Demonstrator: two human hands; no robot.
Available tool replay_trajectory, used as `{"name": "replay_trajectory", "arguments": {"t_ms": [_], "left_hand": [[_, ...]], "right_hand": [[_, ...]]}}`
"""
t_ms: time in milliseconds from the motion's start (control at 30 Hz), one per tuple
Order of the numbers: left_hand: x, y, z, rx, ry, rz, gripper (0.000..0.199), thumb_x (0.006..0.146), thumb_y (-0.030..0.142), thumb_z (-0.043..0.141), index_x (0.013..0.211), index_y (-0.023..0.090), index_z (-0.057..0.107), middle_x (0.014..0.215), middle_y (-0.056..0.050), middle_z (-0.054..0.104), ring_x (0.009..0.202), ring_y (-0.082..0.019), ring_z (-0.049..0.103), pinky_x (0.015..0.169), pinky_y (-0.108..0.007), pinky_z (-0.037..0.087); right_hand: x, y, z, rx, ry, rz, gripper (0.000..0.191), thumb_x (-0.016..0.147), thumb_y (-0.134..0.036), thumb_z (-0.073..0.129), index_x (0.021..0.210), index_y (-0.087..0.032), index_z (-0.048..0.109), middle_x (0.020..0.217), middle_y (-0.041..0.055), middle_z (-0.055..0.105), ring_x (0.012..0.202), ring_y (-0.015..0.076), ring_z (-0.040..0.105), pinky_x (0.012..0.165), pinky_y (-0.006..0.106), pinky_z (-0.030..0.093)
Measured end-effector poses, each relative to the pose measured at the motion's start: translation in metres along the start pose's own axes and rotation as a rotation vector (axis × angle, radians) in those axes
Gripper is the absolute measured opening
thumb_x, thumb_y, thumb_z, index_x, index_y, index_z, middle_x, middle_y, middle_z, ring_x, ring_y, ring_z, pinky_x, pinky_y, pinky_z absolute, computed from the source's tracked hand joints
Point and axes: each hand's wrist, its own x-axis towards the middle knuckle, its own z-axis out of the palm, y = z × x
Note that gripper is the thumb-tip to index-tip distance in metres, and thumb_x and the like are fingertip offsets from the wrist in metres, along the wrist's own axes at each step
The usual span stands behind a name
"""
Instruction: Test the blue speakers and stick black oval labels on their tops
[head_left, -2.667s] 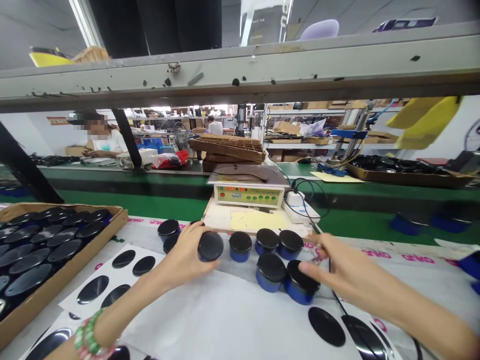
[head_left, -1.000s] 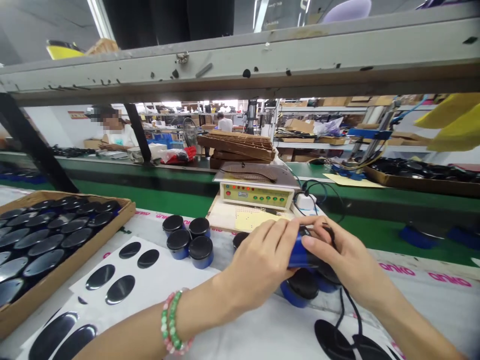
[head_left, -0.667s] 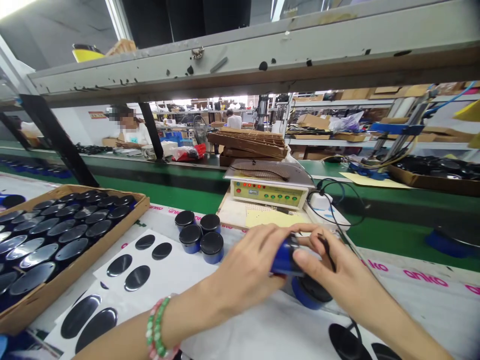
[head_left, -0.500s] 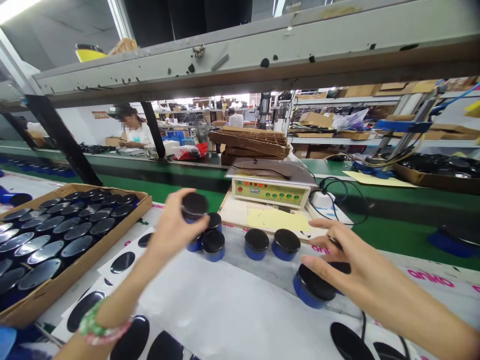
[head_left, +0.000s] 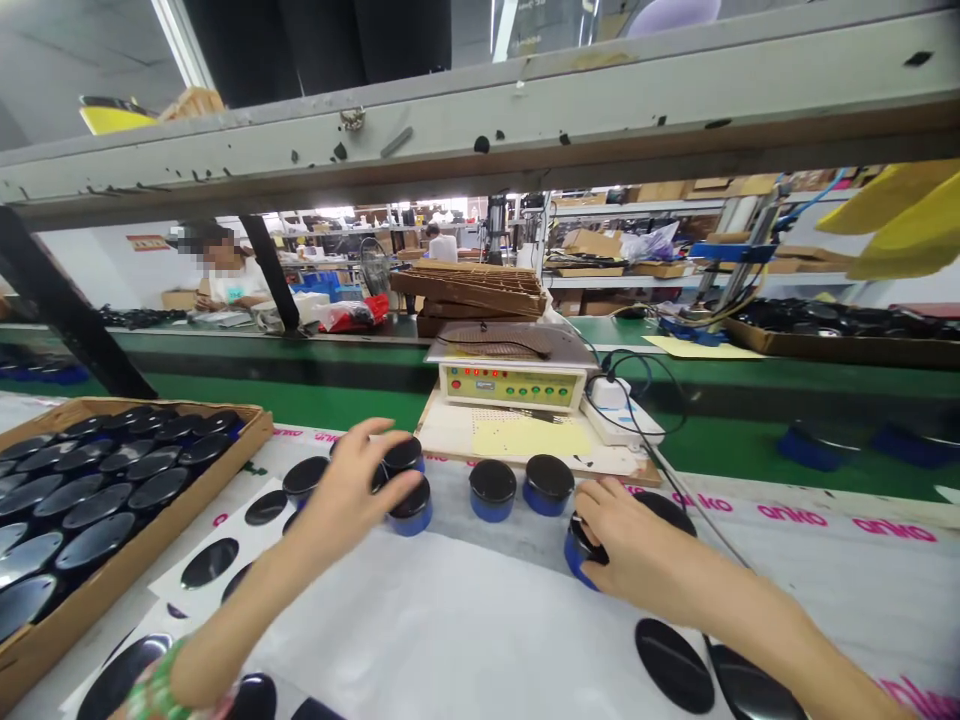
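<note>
My left hand (head_left: 356, 480) is spread with nothing in it, beside a group of round black-topped blue pieces (head_left: 410, 505) at the left of the work surface. My right hand (head_left: 615, 525) has its fingers round a black-topped blue piece (head_left: 577, 550) that stands on the table. Behind that hand is another such piece (head_left: 666, 510). Two more, one (head_left: 492, 490) and its neighbour (head_left: 549, 484), stand between my hands. White paper (head_left: 442, 620) lies in front. Glossy black ovals (head_left: 675, 665) lie at the lower right, others (head_left: 210, 563) on white sheets at the left.
A cardboard tray (head_left: 259, 428) of black-topped pieces stands at the left. Behind the table are a control box (head_left: 510, 385), cables and a green conveyor (head_left: 352, 385) carrying blue pieces. A shelf beam (head_left: 450, 130) crosses above. A person (head_left: 225, 280) sits beyond the conveyor.
My left hand has let go of the piece it held among the left group. My right hand has closed round a piece. The view has shifted right.
</note>
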Motion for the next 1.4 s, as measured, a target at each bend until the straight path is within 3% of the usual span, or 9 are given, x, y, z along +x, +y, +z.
{"name": "replay_trajectory", "arguments": {"t_ms": [167,333,567,767,933,1100,1167,1300,1400], "left_hand": [[0.034,0.058,0.054,-0.075,-0.358,0.232,0.073,0.072,0.037,0.074,0.136,0.026,0.044,0.14,-0.013,0.045,0.129,-0.033,0.044,0.104,-0.046,0.04],[0.033,0.081,0.07,-0.135,-0.495,0.343,0.054,0.074,0.028,0.07,0.124,0.024,0.05,0.125,-0.009,0.051,0.107,-0.025,0.06,0.092,-0.038,0.05],[0.024,0.107,0.113,-0.089,-0.437,0.518,0.055,0.077,0.021,0.069,0.127,0.031,0.048,0.141,-0.01,0.034,0.133,-0.037,0.032,0.105,-0.06,0.033],[0.017,0.111,0.1,-0.145,-0.351,0.455,0.073,0.08,0.034,0.07,0.142,0.04,0.031,0.147,-0.009,0.03,0.136,-0.038,0.026,0.106,-0.066,0.027],[0.019,0.141,0.065,-0.672,-0.487,0.11,0.04,0.093,0.05,0.047,0.131,0.038,0.046,0.141,-0.006,0.037,0.128,-0.028,0.041,0.097,-0.044,0.048],[0.031,0.178,0.054,-1.526,-0.536,-0.229,0.053,0.091,0.061,0.042,0.134,0.031,0.047,0.13,-0.009,0.052,0.111,-0.022,0.058,0.092,-0.038,0.053],[0.031,0.182,0.045,-1.734,-0.59,-0.255,0.051,0.088,0.059,0.052,0.127,0.025,0.055,0.121,-0.009,0.06,0.101,-0.02,0.063,0.084,-0.034,0.058],[0.025,0.169,0.024,-1.757,-0.505,-0.38,0.034,0.076,0.034,0.077,0.104,0.018,0.068,0.097,-0.006,0.071,0.083,-0.016,0.069,0.063,-0.018,0.059],[0.026,0.156,0.016,-1.801,-0.389,-0.601,0.035,0.08,0.044,0.069,0.097,0.014,0.07,0.09,-0.009,0.073,0.076,-0.018,0.07,0.058,-0.019,0.057]], "right_hand": [[0.012,0.008,-0.001,-0.008,0.132,0.075,0.017,0.071,-0.007,0.063,0.072,-0.018,0.05,0.099,0.0129,0.059,0.098,0.0315,0.052,0.078,0.039,0.044],[-0.001,0.038,-0.037,0.031,0.311,0.27,0.021,0.084,-0.035,0.063,0.076,-0.019,0.051,0.089,0.0039,0.058,0.077,0.018,0.057,0.066,0.029,0.045],[-0.032,0.178,-0.076,0.014,0.575,1.011,0.032,0.092,-0.034,0.058,0.118,-0.015,0.056,0.118,0.0087,0.059,0.098,0.0208,0.061,0.082,0.041,0.052],[-0.019,0.234,-0.05,0.203,0.579,1.043,0.034,0.092,-0.033,0.058,0.122,-0.016,0.055,0.121,0.0089,0.058,0.101,0.0219,0.061,0.084,0.043,0.052],[-0.007,0.201,-0.072,0.423,0.592,0.724,0.032,0.092,-0.038,0.058,0.114,-0.015,0.058,0.112,0.0073,0.061,0.095,0.0205,0.062,0.08,0.04,0.053],[-0.015,0.086,-0.094,0.651,0.499,0.146,0.054,0.064,-0.069,0.069,0.085,-0.022,0.054,0.102,0.0035,0.064,0.095,0.0235,0.062,0.075,0.032,0.053],[-0.026,0.038,-0.097,0.627,0.433,-0.075,0.046,0.069,-0.061,0.071,0.082,-0.023,0.051,0.091,0.0021,0.064,0.083,0.02,0.062,0.069,0.03,0.052],[-0.043,-0.014,-0.095,0.443,0.599,-0.062,0.029,0.093,-0.047,0.046,0.077,-0.024,0.041,0.063,-0.0051,0.05,0.051,0.0112,0.044,0.045,0.023,0.037],[-0.047,-0.021,-0.088,0.482,0.609,-0.117,0.034,0.101,-0.036,0.024,0.074,-0.024,0.039,0.064,-0.0029,0.05,0.053,0.0122,0.045,0.047,0.025,0.037]]}}
